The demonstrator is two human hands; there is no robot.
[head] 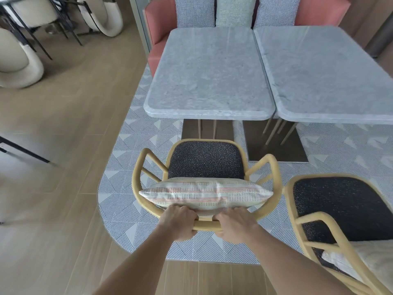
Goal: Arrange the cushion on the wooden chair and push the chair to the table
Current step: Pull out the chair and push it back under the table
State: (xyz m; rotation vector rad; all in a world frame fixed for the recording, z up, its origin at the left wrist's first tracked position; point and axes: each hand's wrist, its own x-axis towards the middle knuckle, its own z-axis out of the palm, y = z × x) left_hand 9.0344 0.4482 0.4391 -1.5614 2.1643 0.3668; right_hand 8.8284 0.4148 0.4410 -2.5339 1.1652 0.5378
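A wooden chair (274,167) with a curved yellow frame and a dark speckled seat stands in front of me, facing a grey stone table (208,73). A white cushion (206,193) with red and grey stripes leans upright against the chair's back, across the rear of the seat. My left hand (180,223) and my right hand (236,225) both grip the top rail of the chair's back, side by side behind the cushion. A strip of patterned floor separates the seat's front from the table's near edge.
A second grey table (331,77) adjoins the first on the right. Another wooden chair (331,222) with a cushion stands close at my right. A pink bench (161,24) with checked pillows lies beyond the tables. Cream chairs (19,64) stand far left on wood flooring.
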